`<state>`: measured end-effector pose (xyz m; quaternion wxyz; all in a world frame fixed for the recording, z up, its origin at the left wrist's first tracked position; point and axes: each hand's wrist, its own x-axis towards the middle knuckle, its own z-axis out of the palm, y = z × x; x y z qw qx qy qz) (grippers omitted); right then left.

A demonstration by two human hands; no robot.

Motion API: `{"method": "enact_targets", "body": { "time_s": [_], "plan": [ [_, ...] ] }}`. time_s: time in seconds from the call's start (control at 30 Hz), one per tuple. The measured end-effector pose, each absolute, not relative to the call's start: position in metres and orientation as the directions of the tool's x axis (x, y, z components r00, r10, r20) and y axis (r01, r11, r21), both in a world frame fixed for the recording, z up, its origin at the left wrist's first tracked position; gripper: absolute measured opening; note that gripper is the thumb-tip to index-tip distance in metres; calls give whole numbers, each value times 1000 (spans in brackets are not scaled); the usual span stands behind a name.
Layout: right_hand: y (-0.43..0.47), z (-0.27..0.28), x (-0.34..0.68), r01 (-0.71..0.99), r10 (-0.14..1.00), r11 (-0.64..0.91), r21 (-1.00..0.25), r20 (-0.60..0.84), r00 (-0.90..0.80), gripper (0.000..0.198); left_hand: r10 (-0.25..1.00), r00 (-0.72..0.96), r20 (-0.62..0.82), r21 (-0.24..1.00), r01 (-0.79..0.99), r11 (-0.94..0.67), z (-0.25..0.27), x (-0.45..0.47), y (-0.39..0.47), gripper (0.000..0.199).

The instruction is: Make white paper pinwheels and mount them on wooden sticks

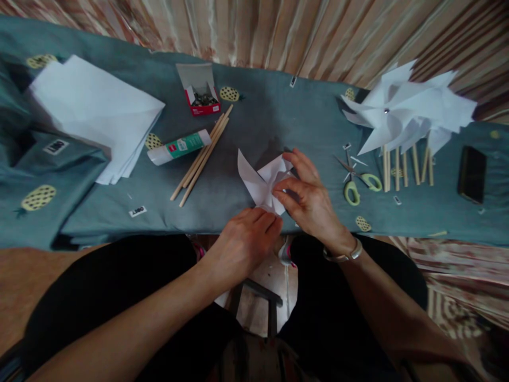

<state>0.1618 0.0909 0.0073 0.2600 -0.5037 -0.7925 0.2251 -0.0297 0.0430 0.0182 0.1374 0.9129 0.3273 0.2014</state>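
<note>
A white paper pinwheel, its blades curled up, is between my two hands near the front edge of the table. My left hand grips its lower edge with the fingers closed. From the right, my right hand pinches the paper close to the middle with thumb and forefinger, the other fingers bent over a blade. Whether a pin sits in the centre is hidden by the fingers. Left of the paper lie several thin wooden sticks, with a green and white glue stick resting against them.
A red box of metal pins stands open at the back. White paper sheets are stacked at left. On the right lie green-handled scissors, several finished pinwheels on sticks and a dark phone. A pleated curtain borders the table's far side.
</note>
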Motion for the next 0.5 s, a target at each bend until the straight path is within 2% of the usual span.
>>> {"method": "enact_targets", "body": {
  "time_s": [0.23,0.5],
  "plan": [
    [91,6,159,688,913,400,-605,199,-356,14,664,694,277,392,549,-738,18,-29,43,21],
    [91,0,162,724,894,448,-524,244,-377,10,651,712,262,361,553,-751,18,-30,45,17]
  ]
}}
